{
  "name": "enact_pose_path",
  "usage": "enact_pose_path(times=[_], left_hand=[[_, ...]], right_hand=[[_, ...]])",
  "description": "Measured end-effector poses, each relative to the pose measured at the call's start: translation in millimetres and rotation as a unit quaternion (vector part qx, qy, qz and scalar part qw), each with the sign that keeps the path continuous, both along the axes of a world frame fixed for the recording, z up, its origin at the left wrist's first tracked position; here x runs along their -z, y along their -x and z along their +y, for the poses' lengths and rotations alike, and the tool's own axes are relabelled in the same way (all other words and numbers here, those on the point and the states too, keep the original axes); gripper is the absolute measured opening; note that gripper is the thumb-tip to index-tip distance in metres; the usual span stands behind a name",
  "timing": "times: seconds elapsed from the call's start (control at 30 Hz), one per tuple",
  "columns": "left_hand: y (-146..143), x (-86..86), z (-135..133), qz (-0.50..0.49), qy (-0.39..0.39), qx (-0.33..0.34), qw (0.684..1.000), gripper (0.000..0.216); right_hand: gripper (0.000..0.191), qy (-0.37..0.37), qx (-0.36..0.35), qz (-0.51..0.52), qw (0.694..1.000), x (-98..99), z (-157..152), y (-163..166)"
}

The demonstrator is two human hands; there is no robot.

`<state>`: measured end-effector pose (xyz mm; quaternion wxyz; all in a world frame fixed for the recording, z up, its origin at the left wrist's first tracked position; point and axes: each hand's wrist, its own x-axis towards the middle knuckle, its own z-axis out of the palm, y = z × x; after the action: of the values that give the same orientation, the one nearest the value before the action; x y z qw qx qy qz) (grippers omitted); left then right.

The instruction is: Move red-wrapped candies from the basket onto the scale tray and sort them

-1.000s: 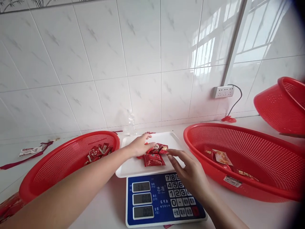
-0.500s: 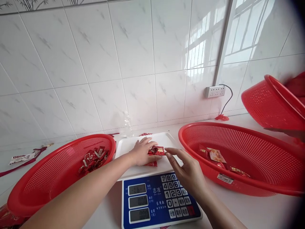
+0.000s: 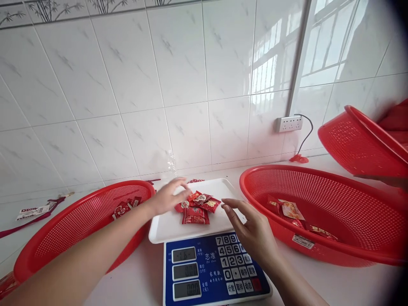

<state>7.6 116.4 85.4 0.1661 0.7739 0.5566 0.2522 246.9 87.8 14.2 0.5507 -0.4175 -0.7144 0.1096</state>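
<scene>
Left hand (image 3: 170,196) hangs at the left side of the white tray (image 3: 172,231), its fingers loosely bent and the thumb held apart from them, the fingertips just beside a cluster of small red packets (image 3: 196,216) — whether they touch the nearest wrapper, I cannot tell. Right hand (image 3: 251,221) is at the tray's right side, with thumb and forefinger curved close to each other near the cluster's right edge; I cannot tell whether anything small sits between those 2 fingertips.

The packets lie in the middle of the tray, some overlapping, with 1 lying flat at the front. Below the tray stands the blue face of a scale (image 3: 208,259), with 3 displays stacked on its left and a number keypad on its right; the lower 2 displays seem to read 0.00.

On either side is a red mesh basket — the left basket (image 3: 79,216) holds red packets partly behind the forearm, and the right basket (image 3: 318,187) holds a few more, 1 with a pale front. Another basket (image 3: 347,146) is tilted at upper right. A power strip (image 3: 289,124) is on the tiled wall (image 3: 185,63).
</scene>
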Motion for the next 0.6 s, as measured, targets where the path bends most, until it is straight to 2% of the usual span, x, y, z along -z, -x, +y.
enact_pose_path(times=[0.13, 0.2, 0.23, 0.33, 0.43, 0.5, 0.6], left_hand=[[70.7, -6.0, -3.9, 0.000, -0.030, -0.177, 0.984, 0.031], [106.9, -2.4, -15.2, 0.028, 0.006, -0.244, 0.969, 0.026], [123.0, 0.3, -23.7, 0.046, 0.047, -0.257, 0.964, 0.024], [157.0, 8.5, -55.7, 0.094, 0.204, -0.249, 0.942, 0.021], [169.3, 14.4, -82.4, 0.107, 0.317, -0.235, 0.913, 0.023], [170.6, 17.9, -90.6, 0.095, 0.340, -0.228, 0.907, 0.028], [170.5, 22.3, -92.6, 0.052, 0.311, -0.210, 0.926, 0.028]], right_hand=[[0.027, 0.001, -0.003, 0.005, 1.000, -0.9, -0.7, -0.3], [0.027, -0.005, -0.002, 0.004, 1.000, -1.8, -1.3, -0.3], [0.028, -0.007, -0.002, 0.003, 1.000, -2.1, -1.7, -0.1], [0.028, -0.003, -0.004, 0.002, 1.000, -2.3, -3.2, 0.8], [0.029, 0.004, -0.006, 0.010, 1.000, -0.2, -3.4, 1.8], [0.031, 0.009, -0.006, 0.007, 1.000, 1.3, -2.3, 2.1], [0.035, 0.014, 0.004, -0.011, 1.000, 1.8, -0.6, 2.3]])
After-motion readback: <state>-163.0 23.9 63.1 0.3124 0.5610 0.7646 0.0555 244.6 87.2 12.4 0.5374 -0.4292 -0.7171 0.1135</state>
